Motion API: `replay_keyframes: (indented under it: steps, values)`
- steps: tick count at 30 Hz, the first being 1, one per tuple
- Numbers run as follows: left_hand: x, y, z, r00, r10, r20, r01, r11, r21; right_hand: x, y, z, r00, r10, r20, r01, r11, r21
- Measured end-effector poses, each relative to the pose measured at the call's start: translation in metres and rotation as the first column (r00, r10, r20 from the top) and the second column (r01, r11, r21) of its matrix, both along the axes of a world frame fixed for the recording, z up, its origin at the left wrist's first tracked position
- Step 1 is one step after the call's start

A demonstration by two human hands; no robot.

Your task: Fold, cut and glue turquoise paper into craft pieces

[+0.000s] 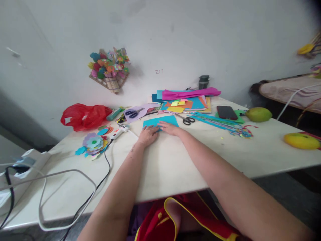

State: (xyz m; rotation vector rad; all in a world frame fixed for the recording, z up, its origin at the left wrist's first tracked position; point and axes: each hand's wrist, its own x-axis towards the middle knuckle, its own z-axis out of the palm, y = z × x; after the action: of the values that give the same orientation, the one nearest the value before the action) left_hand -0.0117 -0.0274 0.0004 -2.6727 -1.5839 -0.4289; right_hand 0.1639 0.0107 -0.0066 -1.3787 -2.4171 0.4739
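Note:
A sheet of blue paper (164, 121) lies flat on the white table (165, 167), in front of the stacked coloured papers. On its left front corner rests my left hand (148, 134), palm down with the fingers stretched forward. My right hand (168, 128) lies flat over the sheet's front edge, its fingers pointing left toward my left hand. Neither hand is closed round anything. Black-handled scissors (188, 121) are just right of the sheet. A glue gun (119, 132) lies left of my left hand.
Paper flowers (94, 142), a red plastic bag (85, 115) and dark-handled scissors (134, 113) are at the left. Blue strips (213, 121), a phone (226, 112) and two mangoes (258, 114) are at the right. Cables (109, 167) cross the left front.

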Motion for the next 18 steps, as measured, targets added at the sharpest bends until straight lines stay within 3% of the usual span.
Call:
replay_keyframes:
  steps: [5, 10, 18]
  values:
    - [-0.019, 0.009, -0.004, 0.960, 0.156, 0.234, -0.164, 0.986, 0.015, 0.009, 0.001, -0.003, 0.999, -0.017, -0.031, 0.016, 1.000, -0.008]
    - [-0.023, 0.014, -0.009, 0.925, 0.143, 0.352, -0.133, 0.990, -0.051, 0.010, -0.003, 0.002, 0.999, -0.018, -0.042, 0.017, 1.000, -0.020]
    - [-0.023, 0.014, -0.009, 0.926, 0.142, 0.349, -0.118, 0.989, -0.090, 0.017, -0.005, 0.000, 0.993, 0.016, -0.120, -0.016, 1.000, -0.005]
